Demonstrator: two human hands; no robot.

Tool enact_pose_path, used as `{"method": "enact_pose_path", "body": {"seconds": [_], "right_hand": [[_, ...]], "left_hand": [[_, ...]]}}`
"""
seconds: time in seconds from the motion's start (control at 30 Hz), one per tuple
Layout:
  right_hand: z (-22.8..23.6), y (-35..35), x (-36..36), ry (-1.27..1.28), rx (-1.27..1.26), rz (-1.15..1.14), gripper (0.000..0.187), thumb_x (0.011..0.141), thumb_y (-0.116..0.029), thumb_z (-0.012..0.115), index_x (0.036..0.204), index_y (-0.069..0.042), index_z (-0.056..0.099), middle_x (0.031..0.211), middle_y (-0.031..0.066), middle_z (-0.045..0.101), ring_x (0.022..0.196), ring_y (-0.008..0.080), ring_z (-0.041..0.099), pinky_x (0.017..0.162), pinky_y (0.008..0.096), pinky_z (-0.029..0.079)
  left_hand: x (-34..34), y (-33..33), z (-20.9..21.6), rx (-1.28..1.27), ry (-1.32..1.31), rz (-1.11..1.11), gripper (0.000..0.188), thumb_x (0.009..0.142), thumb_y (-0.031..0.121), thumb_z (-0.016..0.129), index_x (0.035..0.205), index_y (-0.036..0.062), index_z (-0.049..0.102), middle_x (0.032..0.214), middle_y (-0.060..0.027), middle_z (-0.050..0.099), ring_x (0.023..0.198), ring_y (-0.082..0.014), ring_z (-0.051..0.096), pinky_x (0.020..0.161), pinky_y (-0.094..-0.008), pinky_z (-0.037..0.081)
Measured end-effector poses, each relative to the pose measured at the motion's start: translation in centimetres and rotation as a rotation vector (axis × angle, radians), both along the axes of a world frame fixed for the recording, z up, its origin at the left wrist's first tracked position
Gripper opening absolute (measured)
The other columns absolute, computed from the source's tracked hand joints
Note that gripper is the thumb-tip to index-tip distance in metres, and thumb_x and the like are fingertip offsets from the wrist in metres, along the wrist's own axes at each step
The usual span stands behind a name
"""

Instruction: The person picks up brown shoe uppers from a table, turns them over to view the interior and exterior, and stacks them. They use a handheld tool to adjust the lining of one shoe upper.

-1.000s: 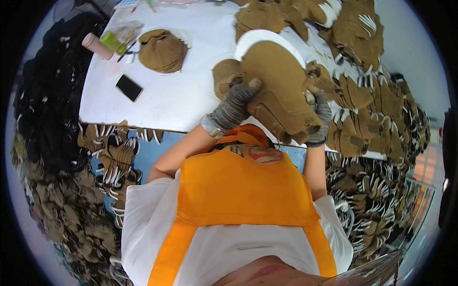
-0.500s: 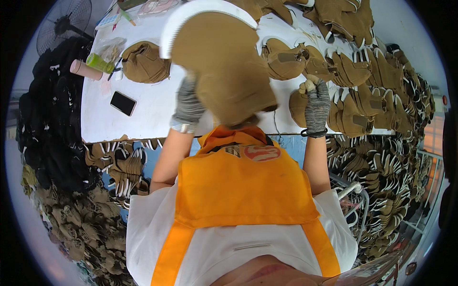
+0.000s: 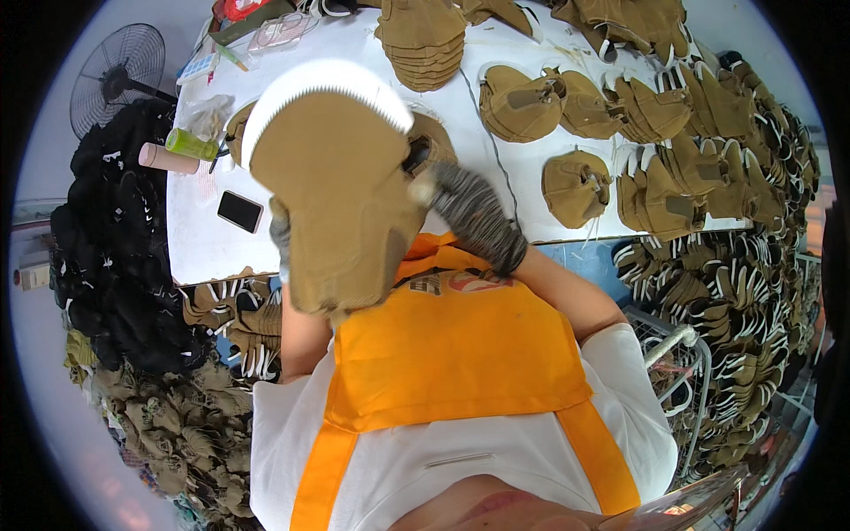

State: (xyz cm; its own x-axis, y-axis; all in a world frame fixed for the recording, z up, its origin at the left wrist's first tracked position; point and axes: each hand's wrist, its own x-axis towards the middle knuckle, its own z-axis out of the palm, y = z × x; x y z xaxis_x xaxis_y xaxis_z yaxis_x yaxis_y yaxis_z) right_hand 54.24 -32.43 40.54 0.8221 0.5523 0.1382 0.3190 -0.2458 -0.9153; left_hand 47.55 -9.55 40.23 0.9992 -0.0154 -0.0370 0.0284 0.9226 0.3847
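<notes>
Over the near left of the table, a brown cloth cap (image 3: 328,177) with a bare white stiff brim (image 3: 323,84) is held up, brim pointing away from me. My left hand (image 3: 280,234), in a grey knit glove, grips its left side; most of the fingers are hidden behind the cloth. At the cap's right edge is my gloved right hand (image 3: 474,212). Its pale fingertips are bent together against the cloth there, slightly blurred. Another brown cap (image 3: 432,142) lies on the table just behind, partly covered by the held one.
The white table (image 3: 522,199) carries a nested cap stack (image 3: 423,49), rows of brown caps (image 3: 655,115) on the right and a single cap (image 3: 575,188). A phone (image 3: 240,211), a pink bottle (image 3: 168,158) and a fan (image 3: 117,80) are at left. A wire cart (image 3: 682,363) stands at lower right.
The cap has swung left and nearer to me, and its brim shows more fully. My right hand has come left from beside the single cap to the held cap's edge.
</notes>
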Motion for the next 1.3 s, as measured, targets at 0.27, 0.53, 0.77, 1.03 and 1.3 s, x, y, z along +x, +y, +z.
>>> {"method": "enact_pose_path", "body": {"seconds": [0.27,0.53,0.77,1.03,1.3], "right_hand": [[-3.3,2.4,-3.0,0.046,-0.100,0.164,0.020,0.091,-0.019,0.055,0.098,-0.001,0.060,0.090,0.0177,0.060,0.087,0.0342,0.057,0.077,0.0413,0.046],[-5.6,0.7,-0.8,-0.547,0.105,0.344,0.019,0.091,-0.019,0.057,0.097,-0.002,0.059,0.092,0.0129,0.059,0.086,0.0313,0.056,0.079,0.0388,0.046],[-20.3,-7.1,5.4,0.318,-0.464,-0.208,0.040,0.083,-0.023,0.069,0.117,-0.005,0.055,0.104,0.0145,0.062,0.094,0.0238,0.060,0.084,0.0347,0.049],[-14.2,1.4,5.9,-0.222,-0.665,-0.204,0.111,0.055,-0.048,0.084,0.145,-0.020,0.026,0.147,0.0102,0.028,0.135,0.0296,0.030,0.112,0.0517,0.017],[-12.6,1.9,12.0,0.400,0.101,-0.078,0.063,0.072,-0.028,0.079,0.123,-0.005,0.050,0.110,0.0066,0.063,0.100,0.0186,0.059,0.083,0.0300,0.050]], "left_hand": [[-7.2,1.8,-2.0,-0.035,0.131,0.066,0.071,0.084,0.052,0.063,0.136,0.0089,0.041,0.131,-0.0134,0.051,0.115,-0.0283,0.053,0.095,-0.0447,0.048],[-7.6,2.2,-3.6,-0.058,0.147,0.123,0.069,0.084,0.053,0.061,0.135,0.0093,0.043,0.129,-0.0121,0.053,0.112,-0.0274,0.054,0.093,-0.0445,0.048],[-7.1,4.9,-3.9,-0.074,0.112,0.278,0.068,0.085,0.054,0.059,0.133,0.0097,0.045,0.127,-0.0109,0.054,0.109,-0.0265,0.055,0.092,-0.0443,0.049],[-11.9,5.1,-4.3,-0.064,0.198,0.416,0.066,0.085,0.056,0.057,0.132,0.0102,0.046,0.126,-0.0096,0.055,0.105,-0.0256,0.056,0.090,-0.0441,0.050],[-13.3,5.1,-6.7,-0.098,0.231,0.509,0.065,0.086,0.057,0.055,0.130,0.0106,0.048,0.124,-0.0083,0.057,0.102,-0.0247,0.058,0.088,-0.0439,0.051]]}}
